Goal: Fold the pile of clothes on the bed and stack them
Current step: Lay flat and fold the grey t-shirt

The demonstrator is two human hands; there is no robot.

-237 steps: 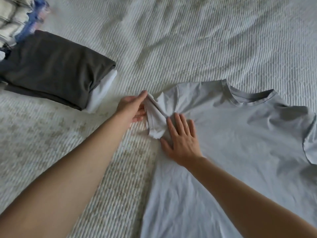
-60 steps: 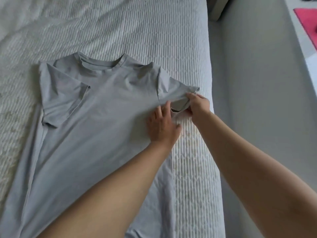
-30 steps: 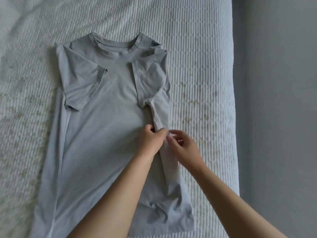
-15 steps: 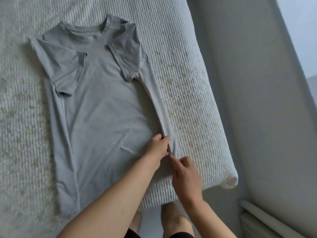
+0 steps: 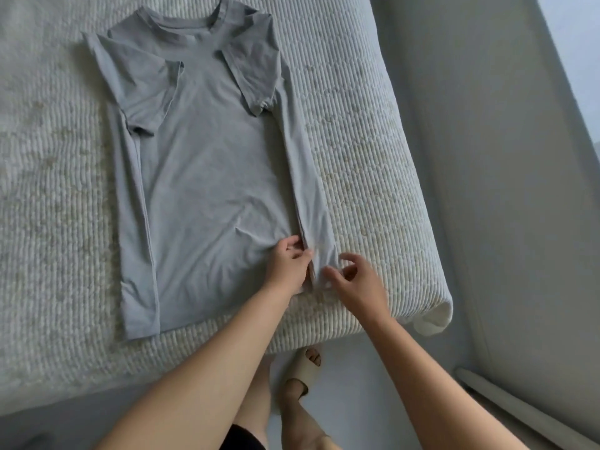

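Nearest to us, our two forearms reach up from 6 o'clock toward the near edge of the bed (image 5: 373, 177). Our left hand (image 5: 287, 266) rests on the lower right part of the grey T-shirt (image 5: 207, 177), its fingers curled and pinching the edge of the folded side strip near the hem. Our right hand (image 5: 355, 280) sits just beside it at 3 o'clock, fingers loosely spread and bent; whether it touches the cloth at the hem corner we cannot tell.

The T-shirt lies flat on the bed, front up, its long axis running from 6 to 12 o'clock with a slight lean toward 11. The hem is the near end, by our hands; the collar points away at 12 o'clock. Both sleeves are folded inward over the chest, and both long side edges are turned in. From our hands the body of the shirt spreads toward 10 and 11 o'clock.
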